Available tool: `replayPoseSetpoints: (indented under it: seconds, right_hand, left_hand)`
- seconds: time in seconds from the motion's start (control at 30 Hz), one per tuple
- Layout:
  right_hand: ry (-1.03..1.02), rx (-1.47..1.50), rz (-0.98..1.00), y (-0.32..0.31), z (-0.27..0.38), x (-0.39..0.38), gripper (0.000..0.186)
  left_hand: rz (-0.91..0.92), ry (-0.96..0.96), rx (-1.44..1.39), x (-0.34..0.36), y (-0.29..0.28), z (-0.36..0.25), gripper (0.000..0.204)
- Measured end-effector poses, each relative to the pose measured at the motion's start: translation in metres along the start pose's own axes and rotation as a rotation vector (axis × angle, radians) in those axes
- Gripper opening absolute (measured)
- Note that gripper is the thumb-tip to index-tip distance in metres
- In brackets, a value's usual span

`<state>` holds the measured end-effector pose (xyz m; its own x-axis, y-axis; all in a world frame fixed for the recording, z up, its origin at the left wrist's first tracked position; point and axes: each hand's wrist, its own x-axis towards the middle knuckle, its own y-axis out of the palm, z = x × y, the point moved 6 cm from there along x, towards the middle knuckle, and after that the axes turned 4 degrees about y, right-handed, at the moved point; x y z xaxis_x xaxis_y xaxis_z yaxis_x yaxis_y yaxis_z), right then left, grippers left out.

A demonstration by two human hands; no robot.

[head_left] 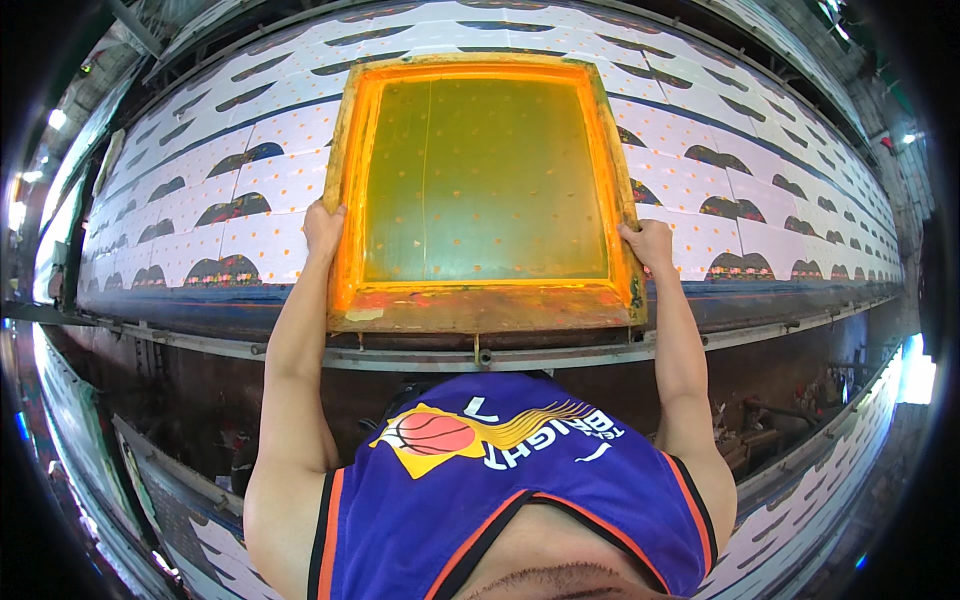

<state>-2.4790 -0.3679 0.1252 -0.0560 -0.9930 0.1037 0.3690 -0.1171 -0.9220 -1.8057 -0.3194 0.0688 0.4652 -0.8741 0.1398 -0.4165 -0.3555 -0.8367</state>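
A square screen-printing frame (478, 318) with a worn, paint-stained wooden border and orange-smeared inner edges surrounds a translucent olive-green mesh marked with small dots. It lies over, or just above, a long printing table covered with white pieces (220, 140) printed with orange dots, with dark curved gaps between them. My left hand (324, 226) is closed on the frame's left side. Opposite it, my right hand (648, 242) grips the right side. The part of the table directly beneath the frame is hidden.
A metal rail (420, 358) with small fittings runs along the table's near edge, in front of my body. Below it is a dark recess with clutter. Another table of similar white pieces (800, 500) shows behind me at the lower right. Overhead beams and lights line the picture's rim.
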Motion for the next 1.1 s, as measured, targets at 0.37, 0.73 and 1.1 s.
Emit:
replayPoseSetpoints:
  seconds: [0.37, 0.73, 1.1]
  right_hand:
    - [-0.109, -0.073, -0.039, -0.018, 0.084, -0.036, 0.054]
    - [-0.606, -0.193, 0.354, 0.036, 0.239, -0.162, 0.03]
    - [-0.507, -0.343, 0.315, 0.022, 0.287, -0.143, 0.023]
  left_hand:
    - [-0.016, 0.034, 0.023, 0.002, 0.008, 0.017, 0.05]
    - [-0.006, -0.048, -0.089, 0.004, 0.009, 0.015, 0.059]
    - [0.008, -0.045, -0.107, -0.001, 0.009, 0.018, 0.052]
